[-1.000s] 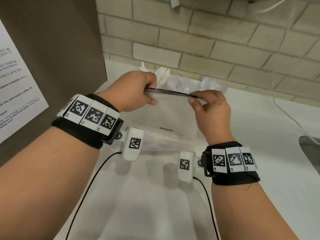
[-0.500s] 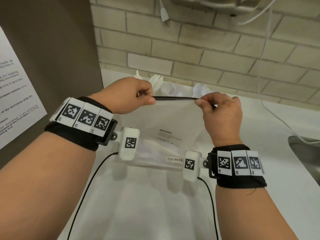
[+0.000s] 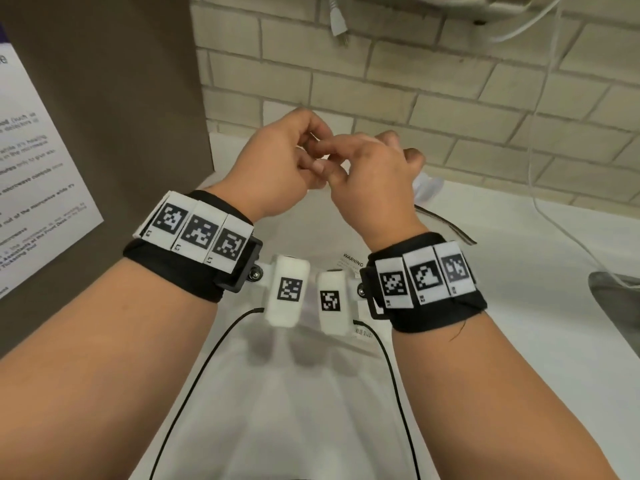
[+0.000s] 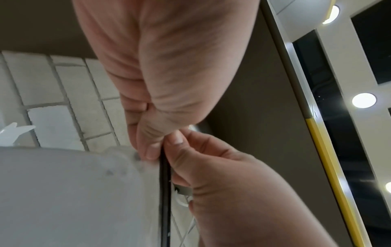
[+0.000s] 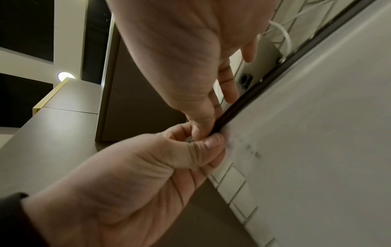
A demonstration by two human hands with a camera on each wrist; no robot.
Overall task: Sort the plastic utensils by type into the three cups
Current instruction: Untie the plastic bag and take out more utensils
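Note:
I hold up a frosted plastic zip bag (image 3: 311, 226) with a black zip strip (image 3: 446, 225) along its top. My left hand (image 3: 313, 157) and right hand (image 3: 334, 162) meet at one spot on that strip, and each pinches it. In the left wrist view my left thumb (image 4: 151, 150) presses the zip strip (image 4: 164, 192) against the bag (image 4: 74, 192). In the right wrist view my right fingertips (image 5: 203, 127) pinch the zip strip (image 5: 253, 93). White plastic utensils (image 3: 427, 187) show behind my right hand. No cups are in view.
A brown cabinet side with a paper notice (image 3: 34, 168) stands close on the left. A brick wall (image 3: 415, 98) is behind, with a plug (image 3: 337, 22) and a white cable (image 3: 554, 202) hanging down. The white counter (image 3: 519, 323) runs right to a metal sink edge (image 3: 616, 296).
My hands were apart along the zip strip and have come together at one spot. The bag's top has risen, and the strip's right end now hangs free to the right.

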